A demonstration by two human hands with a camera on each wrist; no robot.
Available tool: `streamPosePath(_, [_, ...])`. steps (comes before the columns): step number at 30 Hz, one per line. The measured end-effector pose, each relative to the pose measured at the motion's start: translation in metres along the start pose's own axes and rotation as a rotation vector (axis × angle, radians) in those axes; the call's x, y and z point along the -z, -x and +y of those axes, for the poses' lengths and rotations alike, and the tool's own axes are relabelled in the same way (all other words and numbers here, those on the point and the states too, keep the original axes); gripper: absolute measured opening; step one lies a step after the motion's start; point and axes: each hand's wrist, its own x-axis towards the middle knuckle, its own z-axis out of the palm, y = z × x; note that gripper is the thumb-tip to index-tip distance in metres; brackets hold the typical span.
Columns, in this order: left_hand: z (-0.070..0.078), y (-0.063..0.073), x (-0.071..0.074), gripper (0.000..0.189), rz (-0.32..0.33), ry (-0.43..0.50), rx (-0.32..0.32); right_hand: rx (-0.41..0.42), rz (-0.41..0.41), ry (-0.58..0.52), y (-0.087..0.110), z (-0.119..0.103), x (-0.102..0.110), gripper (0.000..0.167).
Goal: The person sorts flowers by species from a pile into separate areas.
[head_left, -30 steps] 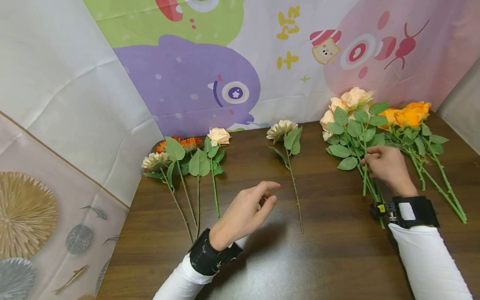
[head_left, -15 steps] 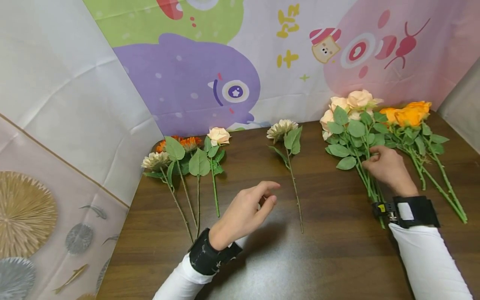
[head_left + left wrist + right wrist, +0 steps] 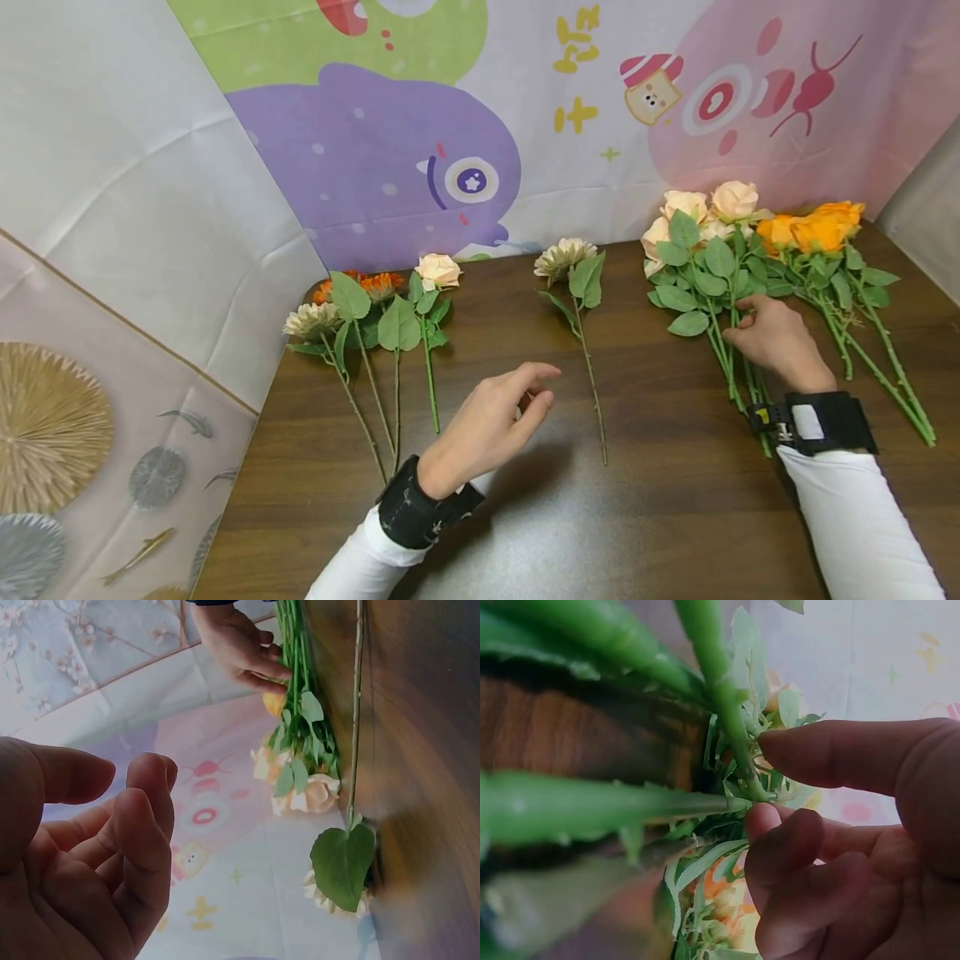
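Note:
My left hand (image 3: 491,421) hovers over the middle of the table, fingers loosely bent and holding nothing. Just right of it lies a cream daisy-like flower (image 3: 564,260) on a long stem. On the right, my right hand (image 3: 776,337) is at the stems of a bunch of peach roses (image 3: 733,202). In the right wrist view its thumb (image 3: 810,754) and forefinger stand apart, with a green rose stem (image 3: 727,712) by their tips. Whether both touch it is hard to tell.
Several orange roses (image 3: 821,229) lie at the far right. On the left are a cream flower (image 3: 311,321), orange flowers (image 3: 381,287) and a single peach rose (image 3: 438,272). A printed cloth (image 3: 570,183) hangs behind the brown table (image 3: 637,517).
A peach rose in the right bunch has shifted right and settled lower, its stem moving among the others. My right thumb and forefinger have parted somewhat. The left hand has stayed still.

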Motion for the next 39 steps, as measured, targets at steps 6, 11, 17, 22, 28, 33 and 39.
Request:
streamPosePath(6, [-0.006,0.001,0.011,0.024,0.041,-0.047,0.059,-0.032,0.018,-0.029,0.004,-0.012,0.005,0.058])
streamPosePath(11, [-0.025,-0.002,0.032,0.022,0.084,-0.105,0.238,0.004,0.114,-0.072,0.011,-0.020,0.010,0.054])
streamPosePath(17, [-0.068,0.005,0.064,0.024,0.034,-0.196,0.540,0.065,0.216,-0.110,0.017,-0.032,0.012,0.047])
streamPosePath(22, [-0.093,0.015,0.078,0.020,-0.097,-0.263,0.710,0.105,0.268,-0.123,0.024,-0.046,0.016,0.043])
streamPosePath(28, [-0.101,0.013,0.061,0.025,-0.265,-0.444,0.801,0.164,0.320,-0.131,0.031,-0.057,0.020,0.038])
streamPosePath(33, [-0.103,0.013,0.046,0.024,-0.317,-0.557,0.856,0.215,0.351,-0.129,0.036,-0.064,0.021,0.034])
streamPosePath(39, [-0.105,0.014,0.039,0.019,-0.312,-0.590,0.860,0.217,0.352,-0.125,0.037,-0.068,0.021,0.033])
